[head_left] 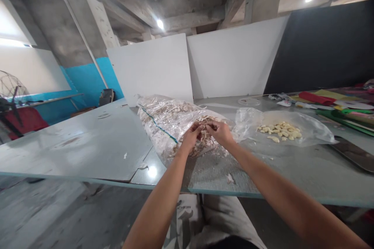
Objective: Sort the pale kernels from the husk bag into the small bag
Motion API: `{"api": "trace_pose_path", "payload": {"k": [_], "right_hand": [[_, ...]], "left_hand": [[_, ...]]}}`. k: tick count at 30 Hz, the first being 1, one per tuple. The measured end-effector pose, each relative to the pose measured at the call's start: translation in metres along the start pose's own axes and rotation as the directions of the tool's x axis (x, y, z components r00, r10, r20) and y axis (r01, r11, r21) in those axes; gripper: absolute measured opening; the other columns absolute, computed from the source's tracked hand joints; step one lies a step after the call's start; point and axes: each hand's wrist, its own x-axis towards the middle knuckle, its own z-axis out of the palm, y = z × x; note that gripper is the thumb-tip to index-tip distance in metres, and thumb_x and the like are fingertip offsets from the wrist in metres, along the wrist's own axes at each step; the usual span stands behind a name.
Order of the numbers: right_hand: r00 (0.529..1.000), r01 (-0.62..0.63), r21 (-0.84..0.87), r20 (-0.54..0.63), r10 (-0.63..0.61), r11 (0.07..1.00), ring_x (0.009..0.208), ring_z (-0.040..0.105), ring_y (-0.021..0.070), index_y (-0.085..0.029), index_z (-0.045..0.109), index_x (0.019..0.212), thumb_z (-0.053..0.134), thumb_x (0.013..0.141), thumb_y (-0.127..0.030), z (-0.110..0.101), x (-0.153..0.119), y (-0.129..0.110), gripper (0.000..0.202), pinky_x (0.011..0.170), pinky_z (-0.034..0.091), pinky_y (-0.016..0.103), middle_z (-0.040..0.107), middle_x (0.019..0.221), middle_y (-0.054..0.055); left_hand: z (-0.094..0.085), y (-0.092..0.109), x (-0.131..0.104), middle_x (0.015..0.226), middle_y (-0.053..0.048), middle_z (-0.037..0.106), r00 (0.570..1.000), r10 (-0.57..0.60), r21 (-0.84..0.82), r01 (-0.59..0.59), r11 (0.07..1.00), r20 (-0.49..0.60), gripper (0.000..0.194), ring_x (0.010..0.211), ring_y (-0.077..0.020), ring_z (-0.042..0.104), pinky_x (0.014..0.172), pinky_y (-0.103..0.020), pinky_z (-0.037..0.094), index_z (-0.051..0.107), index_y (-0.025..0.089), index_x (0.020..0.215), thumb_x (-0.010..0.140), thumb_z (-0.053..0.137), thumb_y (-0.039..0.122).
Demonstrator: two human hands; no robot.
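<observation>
A large clear plastic bag [163, 114] full of pale, papery flakes lies on the grey table, its open end towards me. Over the brownish flakes [206, 144] at its mouth, my left hand [193, 134] and my right hand [219, 130] meet with fingertips pinched close together. Whatever sits between the fingertips is too small to make out. To the right, a flatter clear bag [314, 124] has several pale, peeled clove-like pieces [280, 130] on it.
The table [87, 140] has a near edge just before my lap. At the right lie a dark tray-like object [355, 153] and coloured sheets [317, 98]. A round clear lid [249, 101] is further back. White panels [154, 66] stand behind.
</observation>
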Motion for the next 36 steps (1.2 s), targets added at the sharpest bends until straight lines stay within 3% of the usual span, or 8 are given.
{"api": "trace_pose_path", "payload": {"k": [5,12,19,29,36], "right_hand": [[1.000,-0.002,-0.009,0.004,0.002,1.000,0.065,0.060,0.0145,-0.018,0.069,0.087,0.050,0.076,-0.032,-0.002,0.000,-0.003,0.026,0.060,0.043,0.023,0.067,0.073,0.004],[1.000,-0.014,-0.070,-0.025,0.013,0.997,0.055,0.053,0.0115,-0.015,0.068,0.082,0.049,0.074,-0.029,0.000,0.002,0.006,0.025,0.054,0.038,0.021,0.063,0.062,0.002],[0.999,-0.038,-0.072,-0.037,0.035,0.997,0.051,0.048,0.0097,-0.015,0.066,0.076,0.048,0.074,-0.029,0.001,0.003,0.008,0.023,0.052,0.035,0.020,0.060,0.057,0.000],[0.998,-0.057,-0.054,0.011,0.058,0.997,0.053,0.054,0.0115,-0.015,0.063,0.076,0.047,0.077,-0.033,0.000,0.003,0.005,0.024,0.051,0.037,0.021,0.061,0.058,0.001],[0.998,-0.034,-0.022,0.044,0.035,0.999,0.058,0.059,0.0130,-0.017,0.066,0.084,0.047,0.079,-0.034,-0.002,0.003,0.004,0.026,0.054,0.043,0.021,0.066,0.067,0.002]], "left_hand": [[-0.002,-0.002,0.001,0.053,0.006,0.049,0.999,-0.037,0.046,0.037,0.998,-0.008,0.033,0.043,-0.0051,0.044,0.043,-0.017,0.035,0.058,0.017,0.084,0.067,0.062,0.045],[-0.001,0.000,-0.001,0.064,0.002,0.060,0.998,-0.060,0.089,0.060,0.994,-0.008,0.043,0.049,-0.0081,0.055,0.046,-0.019,0.042,0.057,0.016,0.093,0.063,0.066,0.045],[-0.001,-0.002,-0.001,0.049,0.006,0.050,0.997,0.011,0.232,0.006,0.973,-0.070,0.040,0.037,-0.0057,0.045,0.040,-0.018,0.036,0.059,0.017,0.087,0.063,0.065,0.048],[-0.003,-0.008,0.003,0.054,0.004,0.055,0.999,0.017,0.228,-0.009,0.974,-0.036,0.041,0.043,-0.0077,0.049,0.045,-0.019,0.040,0.060,0.016,0.091,0.062,0.068,0.042],[-0.002,-0.001,-0.002,0.052,0.004,0.053,0.994,0.080,0.390,-0.047,0.920,-0.068,0.037,0.044,-0.0076,0.047,0.046,-0.019,0.037,0.060,0.017,0.093,0.069,0.060,0.046]]}}
